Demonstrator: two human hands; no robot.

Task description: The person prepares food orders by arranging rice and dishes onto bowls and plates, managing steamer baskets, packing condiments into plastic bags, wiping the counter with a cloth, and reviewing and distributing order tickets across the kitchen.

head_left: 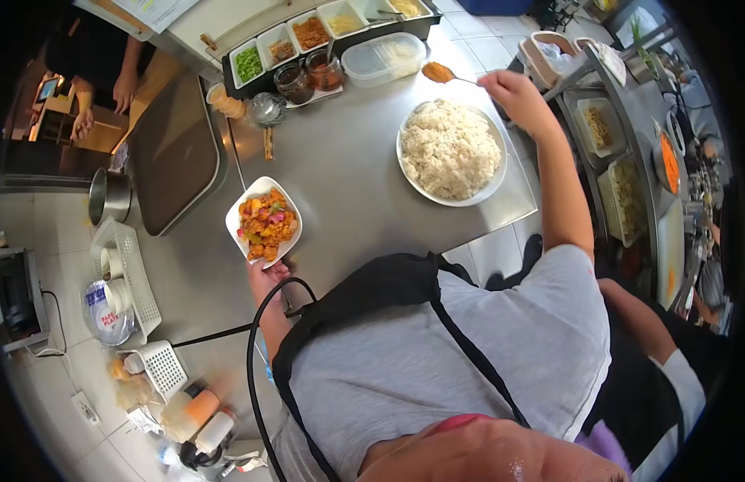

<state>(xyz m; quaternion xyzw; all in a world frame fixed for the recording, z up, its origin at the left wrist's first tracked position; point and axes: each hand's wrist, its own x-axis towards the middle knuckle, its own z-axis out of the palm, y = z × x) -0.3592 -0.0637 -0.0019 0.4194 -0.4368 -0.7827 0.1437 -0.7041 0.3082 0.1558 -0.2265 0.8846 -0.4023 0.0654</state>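
Note:
My left hand (pixel 268 279) grips the near edge of a white square bowl (pixel 301 234) filled with chunky orange-red food (pixel 268 225). My right hand (pixel 513 98) is closed on the thin handle of a spoon (pixel 465 79), which carries an orange-brown heap (pixel 438 72). Below that hand, a round white plate (pixel 446 199) bears a large mound of cooked rice (pixel 451 151). The spoon is beyond the rice, close to a clear plastic container (pixel 383 59).
Topping trays (pixel 310 32) and dark sauce jars (pixel 293 82) line the back of the steel counter (pixel 340 173). A large brown tray (pixel 175 153) lies left, near white baskets (pixel 143 281). Another person (pixel 99 68) stands at upper left, with a shelf rack (pixel 609 153) at right.

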